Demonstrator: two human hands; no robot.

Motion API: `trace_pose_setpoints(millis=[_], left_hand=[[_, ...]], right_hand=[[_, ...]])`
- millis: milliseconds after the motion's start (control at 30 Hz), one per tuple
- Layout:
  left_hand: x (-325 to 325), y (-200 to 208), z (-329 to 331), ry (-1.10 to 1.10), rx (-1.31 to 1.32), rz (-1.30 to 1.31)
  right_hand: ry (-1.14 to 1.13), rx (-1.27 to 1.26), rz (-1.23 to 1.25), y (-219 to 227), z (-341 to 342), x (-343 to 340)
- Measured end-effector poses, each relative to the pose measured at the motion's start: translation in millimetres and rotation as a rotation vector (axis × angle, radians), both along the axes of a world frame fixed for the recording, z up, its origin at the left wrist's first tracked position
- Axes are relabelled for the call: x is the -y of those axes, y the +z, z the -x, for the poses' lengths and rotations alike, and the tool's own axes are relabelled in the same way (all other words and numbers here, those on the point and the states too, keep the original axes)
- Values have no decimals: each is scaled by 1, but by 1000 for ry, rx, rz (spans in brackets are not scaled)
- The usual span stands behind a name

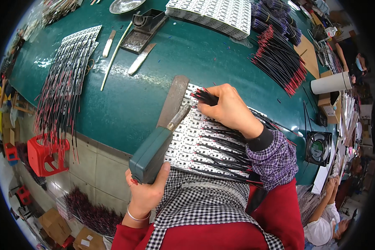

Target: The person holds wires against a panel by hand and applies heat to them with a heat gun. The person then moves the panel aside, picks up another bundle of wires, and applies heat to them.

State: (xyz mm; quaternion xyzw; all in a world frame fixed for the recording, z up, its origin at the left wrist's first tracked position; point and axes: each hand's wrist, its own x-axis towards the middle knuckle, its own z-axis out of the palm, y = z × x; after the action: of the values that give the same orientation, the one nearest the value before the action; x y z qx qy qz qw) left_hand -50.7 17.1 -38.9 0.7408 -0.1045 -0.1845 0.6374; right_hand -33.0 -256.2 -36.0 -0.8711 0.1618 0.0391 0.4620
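My left hand (148, 192) grips the lower end of a tool with a boxy green handle (151, 154) and a short metal tip, which looks like a soldering iron. Its tip points up and right, over the left edge of a white circuit board panel (179, 146). My right hand (233, 109) pinches a bundle of black wires with red ends (205, 97) above the panel's upper part. Several black wires (221, 146) lie in rows across the panel, running off to the right. A flat brownish metal bar (173, 98) lies along the panel's left edge.
Wired panels (71, 62) hang over the table's left edge, above a red stool (48, 158). A black tray (142, 39), knives (141, 60) and a stick (114, 58) lie beyond. Farther right are stacked panels (212, 14), a wire pile (279, 60) and a fan (318, 146). Co-workers sit at right.
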Motion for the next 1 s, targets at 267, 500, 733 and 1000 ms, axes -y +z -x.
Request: trace_pose_setpoints(millis=[267, 500, 733, 1000], left_hand=[[-4, 6, 5, 48, -45, -23], [-11, 11, 9, 158, -76, 50], [-18, 9, 12, 170, -84, 89], [-16, 12, 13, 155, -146, 74]], right_hand=[[-7, 26, 13, 1, 2, -3], [127, 99, 158, 10, 11, -5], [7, 415, 204, 25, 34, -23], [30, 266, 183, 2, 26, -31]])
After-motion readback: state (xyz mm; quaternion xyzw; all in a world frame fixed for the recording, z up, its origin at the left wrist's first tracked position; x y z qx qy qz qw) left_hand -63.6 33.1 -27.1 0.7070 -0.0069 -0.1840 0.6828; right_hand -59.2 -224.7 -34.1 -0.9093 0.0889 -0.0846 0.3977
